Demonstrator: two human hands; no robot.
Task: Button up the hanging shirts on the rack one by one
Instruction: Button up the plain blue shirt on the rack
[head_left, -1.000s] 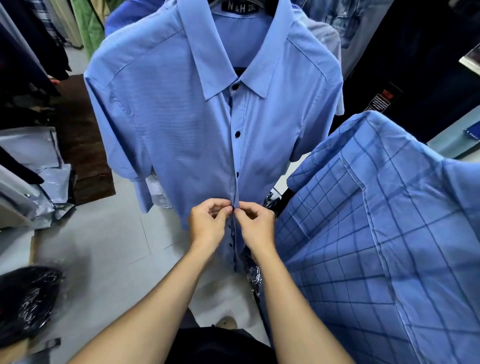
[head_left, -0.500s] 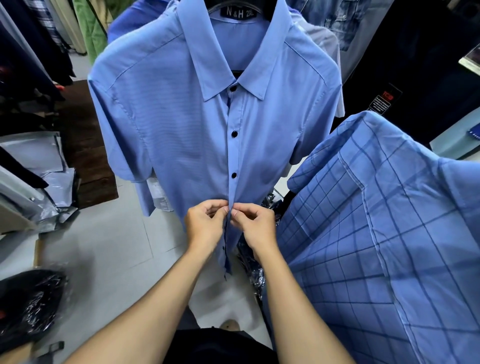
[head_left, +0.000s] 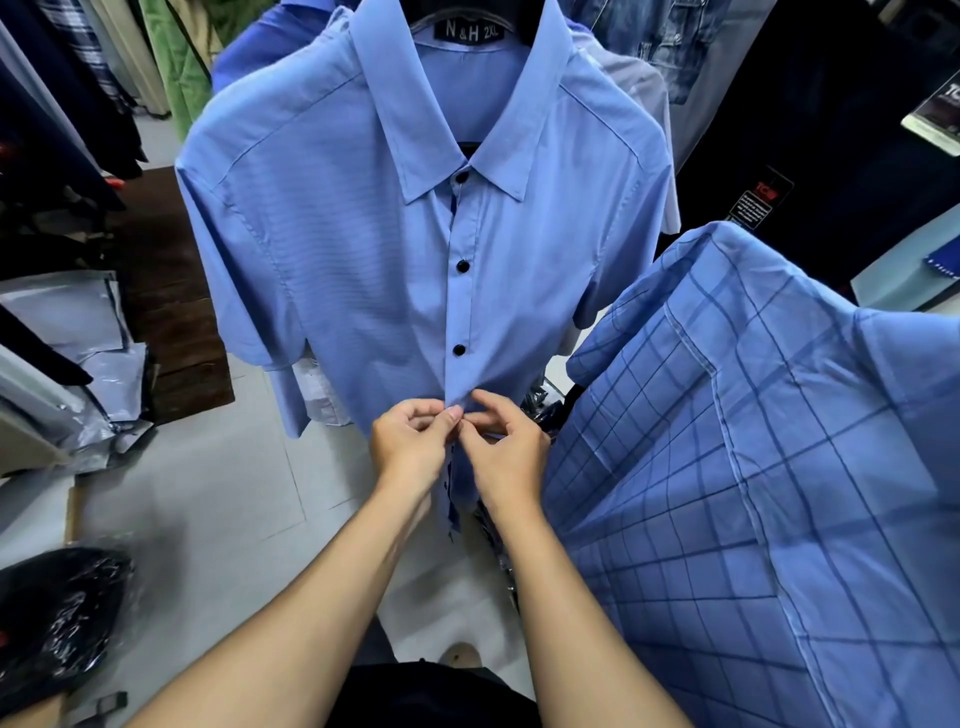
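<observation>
A checked blue shirt (head_left: 753, 467) fills the right side of the view, spread wide and close to the camera. Just left of it, at the centre, hangs the plain blue shirt (head_left: 363, 270) on a dark hanger (head_left: 431, 21), its neck label (head_left: 469, 32) reading "N&H 2XL". Its collar lies flat and three dark buttons (head_left: 462, 266) down the front strip are fastened; below the hands the two front edges hang apart. To the far left, dark clothes hang above grey plastic bags (head_left: 78, 332) and a brown mat (head_left: 166, 291) on the pale tiled floor (head_left: 218, 509). A black bag in shiny wrap (head_left: 52, 623) lies at the lower left.

Both bare forearms reach up from the bottom edge to the shirt's front strip, below the third fastened button. The left hand (head_left: 410, 441) pinches the left edge of the cloth between thumb and curled forefinger. The right hand (head_left: 506, 452) pinches the facing edge, its fingers curled, thumb tip touching the left thumb. The button between the fingertips is hidden.
</observation>
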